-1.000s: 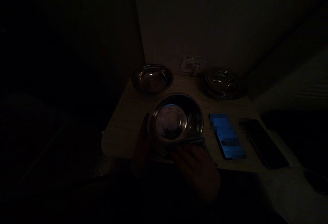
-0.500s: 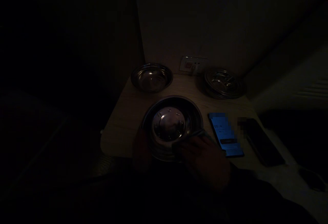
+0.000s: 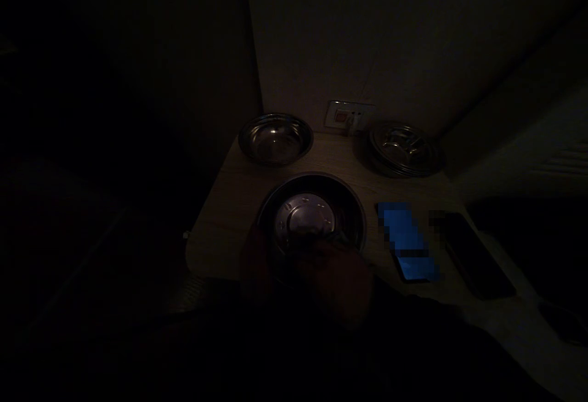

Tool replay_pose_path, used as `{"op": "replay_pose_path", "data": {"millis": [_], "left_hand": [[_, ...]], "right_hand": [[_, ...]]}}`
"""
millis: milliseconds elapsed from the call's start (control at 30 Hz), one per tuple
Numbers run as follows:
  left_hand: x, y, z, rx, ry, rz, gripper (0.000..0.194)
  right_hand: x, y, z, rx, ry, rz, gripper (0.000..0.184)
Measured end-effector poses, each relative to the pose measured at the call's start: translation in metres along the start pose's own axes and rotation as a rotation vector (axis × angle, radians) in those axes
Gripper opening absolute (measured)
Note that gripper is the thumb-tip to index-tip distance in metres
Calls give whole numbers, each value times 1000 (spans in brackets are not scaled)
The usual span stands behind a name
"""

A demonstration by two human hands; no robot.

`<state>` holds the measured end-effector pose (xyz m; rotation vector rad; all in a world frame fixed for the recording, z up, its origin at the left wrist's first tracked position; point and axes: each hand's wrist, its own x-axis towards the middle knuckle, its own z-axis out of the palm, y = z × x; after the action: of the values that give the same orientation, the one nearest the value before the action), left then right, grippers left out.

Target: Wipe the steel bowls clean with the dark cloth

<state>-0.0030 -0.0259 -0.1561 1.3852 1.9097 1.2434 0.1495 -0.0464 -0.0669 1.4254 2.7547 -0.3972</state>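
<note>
The scene is very dark. A steel bowl (image 3: pixel 312 206) sits at the near edge of a small wooden table (image 3: pixel 229 206). My left hand (image 3: pixel 255 258) is wrapped round the bowl's left rim. My right hand (image 3: pixel 337 273) reaches over the near rim into the bowl, fingers closed on a cloth (image 3: pixel 342 238) pressed against the inside. The fingers are barely visible in the gloom.
A second steel bowl (image 3: pixel 275 138) stands at the back left, a stack of steel plates (image 3: pixel 404 149) at the back right. A lit phone (image 3: pixel 408 242) and a dark phone (image 3: pixel 475 255) lie to the right. A wall socket (image 3: pixel 348 115) sits behind the table.
My right hand with the cloth has moved left and further into the bowl. The bowl has tipped from tilted toward me to nearly level. My left hand stays on the rim.
</note>
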Motion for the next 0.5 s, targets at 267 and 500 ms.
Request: {"op": "replay_pose_path", "data": {"millis": [267, 500], "left_hand": [[0, 3, -3, 124, 7, -68, 29], [-5, -9, 8, 134, 82, -99, 27]], "right_hand": [[10, -5, 7, 31, 107, -47, 22], [1, -3, 7, -7, 82, -46, 18]]}}
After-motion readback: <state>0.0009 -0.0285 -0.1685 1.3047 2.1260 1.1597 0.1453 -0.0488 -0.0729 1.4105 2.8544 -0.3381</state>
